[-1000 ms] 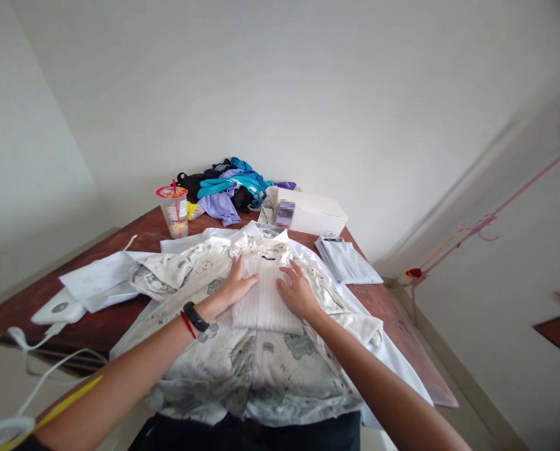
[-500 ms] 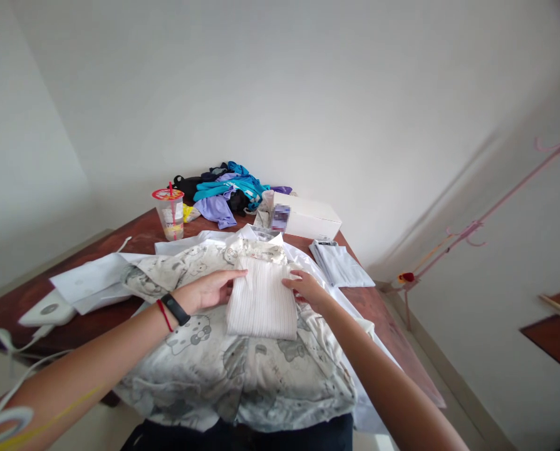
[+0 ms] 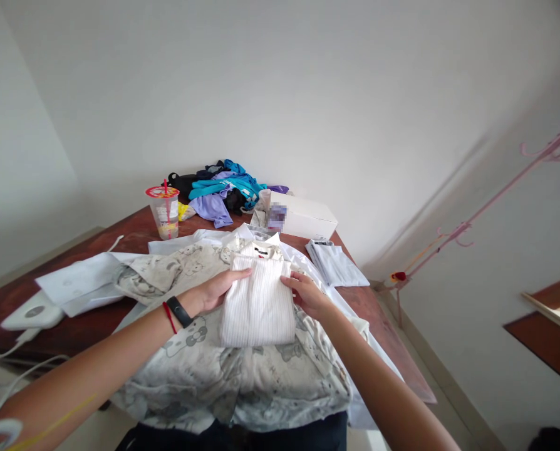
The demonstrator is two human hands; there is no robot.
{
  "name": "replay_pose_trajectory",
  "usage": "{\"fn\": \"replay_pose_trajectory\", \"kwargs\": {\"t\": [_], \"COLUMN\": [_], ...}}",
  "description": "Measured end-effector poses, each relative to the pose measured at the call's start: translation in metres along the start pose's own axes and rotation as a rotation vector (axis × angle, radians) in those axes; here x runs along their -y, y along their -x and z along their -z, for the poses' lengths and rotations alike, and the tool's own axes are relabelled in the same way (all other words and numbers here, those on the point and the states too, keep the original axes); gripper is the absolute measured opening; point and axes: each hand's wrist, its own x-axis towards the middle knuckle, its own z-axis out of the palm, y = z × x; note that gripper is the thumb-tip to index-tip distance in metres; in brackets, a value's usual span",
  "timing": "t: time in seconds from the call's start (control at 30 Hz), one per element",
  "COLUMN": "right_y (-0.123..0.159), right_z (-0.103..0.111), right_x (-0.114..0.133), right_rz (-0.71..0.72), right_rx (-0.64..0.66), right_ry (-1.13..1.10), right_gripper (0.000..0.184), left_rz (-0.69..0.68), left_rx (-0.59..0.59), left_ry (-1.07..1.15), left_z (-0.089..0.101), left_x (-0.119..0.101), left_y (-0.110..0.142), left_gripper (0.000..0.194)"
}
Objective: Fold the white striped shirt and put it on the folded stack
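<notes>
A white finely striped shirt (image 3: 260, 310), folded into a compact rectangle, lies between my hands with its collar and dark label at the far end. My left hand (image 3: 218, 288) grips its left edge, thumb on top and fingers hidden beneath. On the opposite edge, my right hand (image 3: 307, 293) pinches the shirt with its thumb and fingers. Underneath spreads a cream shirt with grey cartoon prints (image 3: 181, 369), laid out flat, its near hem hanging over the table's front edge. More white cloth (image 3: 355, 319) shows from below it.
On the reddish-brown table (image 3: 124, 232) stand a plastic cup with a red straw (image 3: 167, 216) and a white box (image 3: 305, 216). Piled clothes (image 3: 228, 191) lie at the back, a folded light-grey garment (image 3: 336, 263) at right. A white power device (image 3: 33, 311) with cables sits left; a pink coat stand (image 3: 491, 203) leans beyond.
The folded striped shirt now shows its collar and label at the far end, which were hidden before. Both hands stay at its sides. The view has shifted slightly.
</notes>
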Motion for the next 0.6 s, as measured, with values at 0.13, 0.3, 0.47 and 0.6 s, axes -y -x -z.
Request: {"fn": "replay_pose_trajectory", "kwargs": {"t": [0.13, 0.3, 0.47, 0.6], "right_y": [0.012, 0.019, 0.028, 0.037], "right_z": [-0.007, -0.014, 0.000, 0.038], "right_x": [-0.007, -0.011, -0.007, 0.006], "right_rz": [0.078, 0.042, 0.045, 0.060], "right_rx": [0.168, 0.176, 0.035, -0.052], "right_ry": [-0.181, -0.177, -0.216, -0.200], "right_gripper": [0.050, 0.047, 0.041, 0.038], "left_rz": [-0.010, 0.030, 0.088, 0.072], "left_rx": [0.116, 0.123, 0.177, 0.274], "left_ry": [0.048, 0.076, 0.169, 0.165], "left_z": [0.000, -0.005, -0.024, -0.059], "left_x": [0.001, -0.003, -0.015, -0.035], "left_y": [0.007, 0.011, 0.005, -0.022], "left_gripper": [0.046, 0.053, 0.053, 0.043]}}
